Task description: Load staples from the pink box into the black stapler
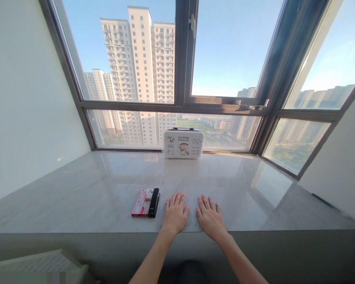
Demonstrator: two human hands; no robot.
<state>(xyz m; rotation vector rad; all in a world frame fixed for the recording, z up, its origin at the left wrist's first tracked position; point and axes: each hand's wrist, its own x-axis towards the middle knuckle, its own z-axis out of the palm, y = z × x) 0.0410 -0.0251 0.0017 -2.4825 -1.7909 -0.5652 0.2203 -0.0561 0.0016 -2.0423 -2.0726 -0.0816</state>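
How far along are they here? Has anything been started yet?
Nothing looks done yet. The left hand and right hand lie flat and empty on the sill. The stapler and red box beside the left hand lie untouched, and the white case stands shut at the back. So all the handling is left.

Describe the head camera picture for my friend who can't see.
The left hand and right hand lie flat, side by side, on a grey marble ledge. A black stapler and red boxes sit beside the left hand; a white cartoon case stands against the window.
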